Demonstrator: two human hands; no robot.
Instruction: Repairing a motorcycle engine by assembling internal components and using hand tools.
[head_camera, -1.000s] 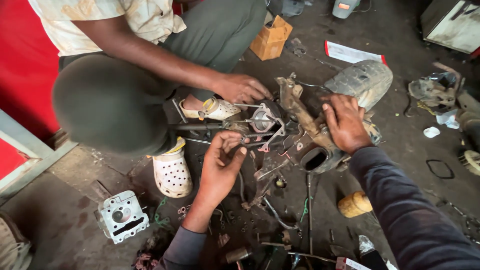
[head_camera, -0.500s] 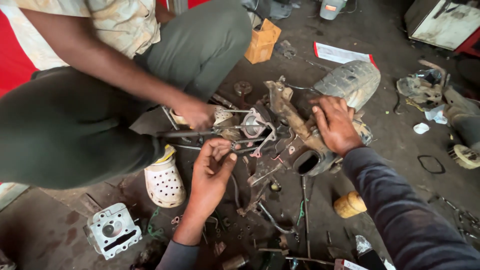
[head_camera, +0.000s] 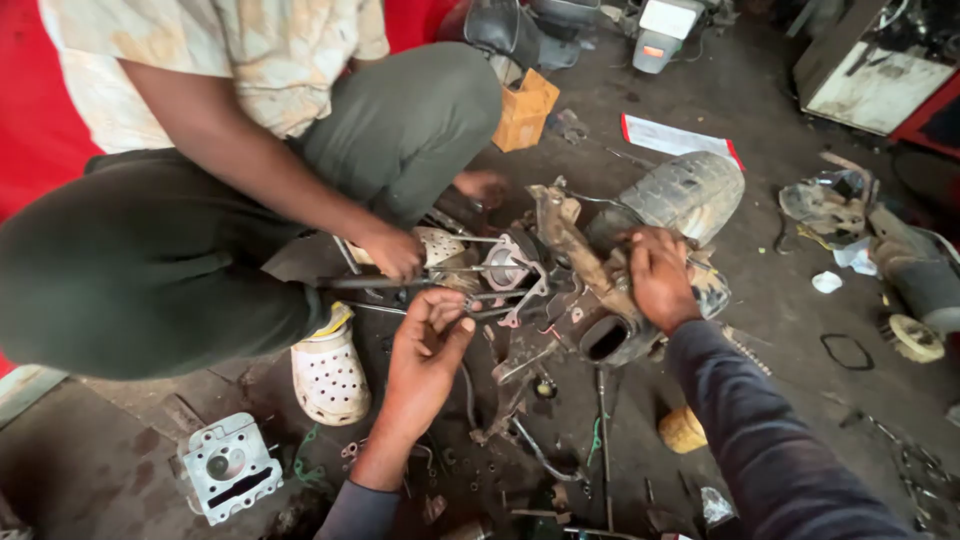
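Greasy metal fills my view: a stripped small engine (head_camera: 560, 290) lies on the dirty concrete floor (head_camera: 780, 300), between me and a squatting person. My left hand (head_camera: 425, 350) reaches in palm up, the fingers curled loosely around thin metal rods (head_camera: 500, 312) on the near side of the engine; I cannot tell how firmly it grips. My right hand (head_camera: 660, 275) presses down flat on the engine's right end, fingers spread over the casing, beside the ribbed grey cover (head_camera: 690, 190). The other person's hand (head_camera: 395, 252) is closed around a long rod at the engine's left. A white clog (head_camera: 330, 372) sits just left of my left hand, and a cylinder head (head_camera: 228, 468) lies near the lower left.
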